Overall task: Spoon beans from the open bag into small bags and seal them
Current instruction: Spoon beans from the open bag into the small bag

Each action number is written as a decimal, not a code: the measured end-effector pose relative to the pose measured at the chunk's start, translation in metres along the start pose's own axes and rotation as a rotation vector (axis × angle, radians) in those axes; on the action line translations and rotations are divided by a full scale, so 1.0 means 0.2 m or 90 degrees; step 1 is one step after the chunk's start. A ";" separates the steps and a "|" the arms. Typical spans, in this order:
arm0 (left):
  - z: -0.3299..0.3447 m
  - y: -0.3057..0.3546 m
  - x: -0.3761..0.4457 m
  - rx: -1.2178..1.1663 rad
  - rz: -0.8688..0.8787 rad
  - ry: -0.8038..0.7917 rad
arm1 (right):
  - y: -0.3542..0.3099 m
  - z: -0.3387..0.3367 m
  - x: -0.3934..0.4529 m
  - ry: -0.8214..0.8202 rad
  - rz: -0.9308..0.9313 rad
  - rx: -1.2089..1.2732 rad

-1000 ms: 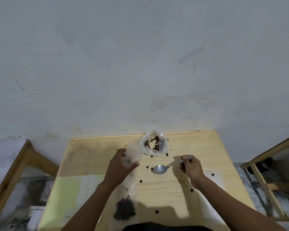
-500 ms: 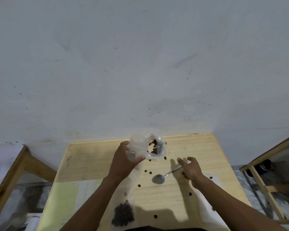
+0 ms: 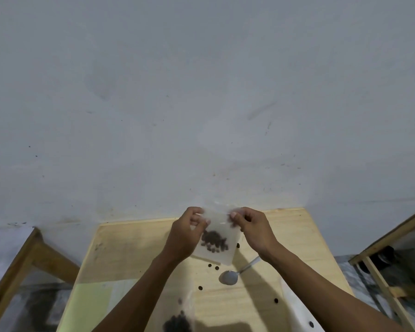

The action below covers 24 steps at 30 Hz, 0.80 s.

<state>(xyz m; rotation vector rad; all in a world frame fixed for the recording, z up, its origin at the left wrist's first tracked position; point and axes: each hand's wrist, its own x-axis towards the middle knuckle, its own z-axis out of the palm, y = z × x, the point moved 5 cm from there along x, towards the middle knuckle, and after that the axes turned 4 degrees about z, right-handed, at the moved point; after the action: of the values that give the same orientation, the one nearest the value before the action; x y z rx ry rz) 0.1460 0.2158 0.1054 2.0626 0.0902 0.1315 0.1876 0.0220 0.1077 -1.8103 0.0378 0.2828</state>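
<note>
Beans are seen as a dark cluster inside a small clear bag, which is held up above the far middle of the wooden surface, in front of a pale wall. The bag is gripped at its two top corners. The left hand is raised with its fingers curled, and the bag's upper left corner is pinched in its grip. The right hand mirrors it, with the upper right corner pinched between thumb and curled fingers. Both forearms are stretched forward from the bottom of the view, meeting at the bag.

The bag hangs roughly square and slightly tilted, its plastic cloudy, with the beans gathered around its middle and a strip of clear plastic below them. A metal spoon lies on the surface just below the bag, bowl toward the viewer, and its handle is partly hidden under the right wrist. Loose beans are scattered over the wood nearby. A second heap of beans in clear plastic lies at the near edge and is cut off by the bottom of the view.

Whether the bag's top edge is sealed cannot be told, since it is blurred and covered by the fingers. Wooden frames are partly seen at both sides.
</note>
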 end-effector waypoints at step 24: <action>-0.10 0.25 -0.01 -0.042 0.119 -0.050 | -0.32 0.07 -0.01 -0.212 -0.220 -0.277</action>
<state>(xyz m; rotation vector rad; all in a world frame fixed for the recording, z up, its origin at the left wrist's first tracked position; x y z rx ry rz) 0.1427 0.2092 0.1593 2.0055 -0.1535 0.1667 0.1953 0.0518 0.1666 -2.1322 -0.6062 0.3589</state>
